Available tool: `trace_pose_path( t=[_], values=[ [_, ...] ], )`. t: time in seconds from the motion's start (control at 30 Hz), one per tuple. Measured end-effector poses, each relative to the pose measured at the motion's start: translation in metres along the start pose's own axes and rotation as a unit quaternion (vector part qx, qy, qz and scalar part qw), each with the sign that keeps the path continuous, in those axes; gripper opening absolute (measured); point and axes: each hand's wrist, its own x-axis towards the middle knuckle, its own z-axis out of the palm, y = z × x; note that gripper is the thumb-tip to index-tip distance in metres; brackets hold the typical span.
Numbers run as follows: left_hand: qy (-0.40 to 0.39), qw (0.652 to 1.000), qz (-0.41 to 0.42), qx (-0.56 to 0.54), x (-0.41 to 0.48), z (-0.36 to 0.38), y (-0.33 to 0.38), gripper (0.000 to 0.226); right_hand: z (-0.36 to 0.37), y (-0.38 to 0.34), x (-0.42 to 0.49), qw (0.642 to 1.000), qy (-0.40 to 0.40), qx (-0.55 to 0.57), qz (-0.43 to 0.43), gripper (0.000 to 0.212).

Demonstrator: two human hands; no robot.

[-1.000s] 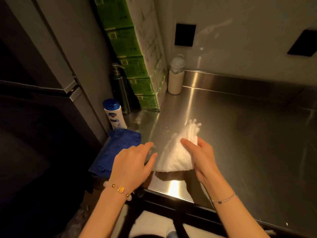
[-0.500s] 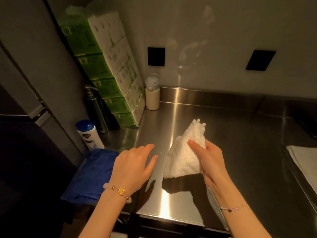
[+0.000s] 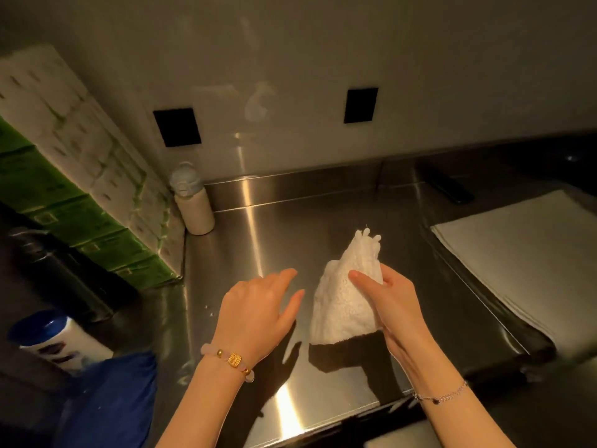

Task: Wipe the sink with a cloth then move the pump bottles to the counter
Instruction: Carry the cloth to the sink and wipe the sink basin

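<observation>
**Finding: white cloth (image 3: 342, 305) held clear, no sink in view**

By the counter's (image 3: 323, 227) left edge stand a dark bottle (image 3: 61, 270), too blurred to confirm a pump, and a blue-capped bottle (image 3: 55, 337); neither is touched. The left hand (image 3: 258, 312) hovers above the front edge, fingers straight, holding nothing, I judge ready to take the cloth. The right hand (image 3: 391, 305) pinches the white cloth just above the surface, near the front edge, so it hangs free. It looks textured, bunched, peaked on top.
</observation>
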Motion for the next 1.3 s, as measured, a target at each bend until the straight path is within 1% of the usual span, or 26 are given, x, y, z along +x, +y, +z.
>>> trace_pose_path(
  t=[0.17,0.27,0.4,0.63,0.8,0.93,1.03,1.13,1.2,1.3],
  values=[
    [-0.017,0.993,0.096,-0.06,0.017,0.006,0.01,0.043,-0.022,0.0,-0.026,0.993,0.111,0.011,-0.024,0.016],
    [-0.03,0.984,0.158,-0.075,0.02,0.013,0.022,0.038,-0.037,0.006,-0.047,0.983,0.177,0.023,-0.035,0.014],
    [-0.059,0.967,0.218,-0.117,0.021,0.024,0.048,0.039,-0.056,0.015,-0.076,0.965,0.258,0.025,-0.041,0.011],
    [-0.089,0.927,0.323,-0.168,0.028,0.039,0.11,0.036,-0.095,0.021,-0.111,0.929,0.367,0.032,-0.037,0.017],
    [-0.099,0.899,0.378,-0.198,0.041,0.056,0.166,0.036,-0.142,0.017,-0.125,0.905,0.422,0.034,-0.033,0.017],
    [-0.103,0.88,0.412,-0.212,0.054,0.069,0.218,0.044,-0.192,0.01,-0.13,0.889,0.452,0.056,-0.042,0.026],
    [-0.095,0.872,0.429,-0.215,0.064,0.078,0.256,0.042,-0.23,0.005,-0.13,0.88,0.465,0.077,-0.061,0.033],
    [-0.088,0.869,0.438,-0.214,0.072,0.088,0.289,0.039,-0.26,0.003,-0.13,0.873,0.475,0.088,-0.07,0.031],
    [-0.098,0.865,0.443,-0.214,0.075,0.099,0.313,0.04,-0.283,0.003,-0.13,0.866,0.487,0.089,-0.07,0.029],
    [-0.121,0.85,0.459,-0.227,0.081,0.113,0.349,0.039,-0.314,0.005,-0.13,0.85,0.516,0.088,-0.059,0.033]
  ],
)
